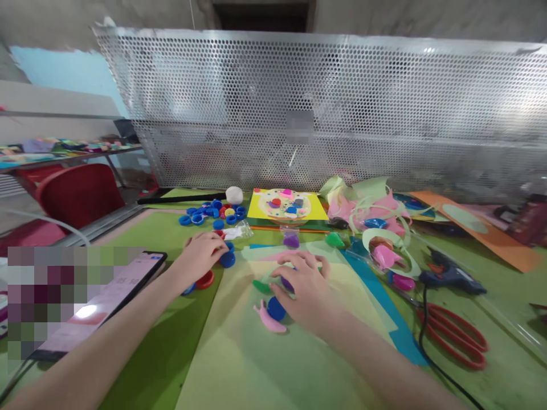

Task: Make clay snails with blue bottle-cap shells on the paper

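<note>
My left hand (pixel 205 253) reaches in from the left, fingers bent loosely, its fingertips beside a blue bottle cap (pixel 228 259). Whether they touch it I cannot tell. A red bottle cap (pixel 205 279) lies below that hand. Over a pale yellow-green paper sheet (pixel 239 364), my right hand (pixel 305 287) arches with its fingers apart. Beneath its fingers is a purple piece (pixel 287 283), partly hidden. Close to its thumb lie a dark blue round piece (pixel 276 308), a pink snail-like shape (pixel 270 319) and a green piece (pixel 261 286).
Several blue caps (pixel 205 212) lie at the back left. A yellow card (pixel 318 209) bears a decorated pale circle. Red-handled scissors (pixel 455 333) and a glue gun (pixel 453 276) lie right, with a black cord. A phone (pixel 115 302) is at left. Perforated metal panel (pixel 265 108) stands behind.
</note>
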Available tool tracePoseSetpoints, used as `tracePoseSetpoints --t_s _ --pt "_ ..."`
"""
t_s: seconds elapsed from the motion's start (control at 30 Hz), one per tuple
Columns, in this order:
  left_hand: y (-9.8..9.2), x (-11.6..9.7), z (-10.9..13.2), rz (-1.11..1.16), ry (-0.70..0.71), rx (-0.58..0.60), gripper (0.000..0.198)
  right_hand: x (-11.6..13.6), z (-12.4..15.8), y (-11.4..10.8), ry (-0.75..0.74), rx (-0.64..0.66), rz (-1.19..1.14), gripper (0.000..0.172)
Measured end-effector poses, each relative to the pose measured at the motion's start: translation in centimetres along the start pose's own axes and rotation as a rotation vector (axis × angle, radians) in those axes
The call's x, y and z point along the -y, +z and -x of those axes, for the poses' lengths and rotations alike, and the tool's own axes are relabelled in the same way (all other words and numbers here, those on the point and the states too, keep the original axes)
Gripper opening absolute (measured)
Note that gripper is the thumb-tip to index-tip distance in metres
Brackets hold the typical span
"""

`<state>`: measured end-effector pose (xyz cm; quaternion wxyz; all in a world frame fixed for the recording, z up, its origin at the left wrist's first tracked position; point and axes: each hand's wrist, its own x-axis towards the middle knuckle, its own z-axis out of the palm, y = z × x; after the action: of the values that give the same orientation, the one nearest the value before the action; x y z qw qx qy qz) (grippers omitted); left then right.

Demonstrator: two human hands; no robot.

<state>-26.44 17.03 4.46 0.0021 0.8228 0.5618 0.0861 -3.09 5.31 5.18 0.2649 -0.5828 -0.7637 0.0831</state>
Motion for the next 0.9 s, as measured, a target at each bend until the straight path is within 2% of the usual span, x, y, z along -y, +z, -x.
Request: tracePoseSetpoints --t_s 0.1,0.2,0.4,0.53,0.67,0.77,0.83,0.9 --pt "-0.1 0.2 0.2 0.056 -0.030 0.001 0.025 -0.1 0.2 -0.4 -0.035 -0.075 0.060 0.014" --pt "-0.5 0.1 0.3 0.154 -0.072 -0.025 0.026 -0.1 0.2 -0.5 -0.036 -0.094 0.106 0.015" --pt "-1.7 -0.2 0.5 0.546 -0.207 -0.131 0.030 -0.4 0.2 -0.7 -0.054 -0.166 0.160 0.016" --pt "-2.1 -1.7 1.2 0.891 -0.231 -0.060 0.031 -0.2 0.4 -1.4 -0.085 -0.242 0.220 0.016" --pt "-1.7 -2.9 1.6 1.077 -0.247 0.003 0.031 0.5 0.4 -2.9 -0.110 -0.277 0.314 0.019" --pt "-1.3 -2.8 1.5 1.106 -0.236 0.021 0.032 0.1 1.5 -5.4 -0.026 -0.377 0.357 0.024" --pt "-1.1 -2.4 1.4 1.095 -0.227 0.031 0.032 -1.3 3.7 -7.5 0.080 -0.527 0.358 0.027" --pt "-0.9 -2.2 1.4 1.090 -0.232 0.037 0.031 -3.6 7.0 -9.5 0.280 -0.637 0.392 0.030"
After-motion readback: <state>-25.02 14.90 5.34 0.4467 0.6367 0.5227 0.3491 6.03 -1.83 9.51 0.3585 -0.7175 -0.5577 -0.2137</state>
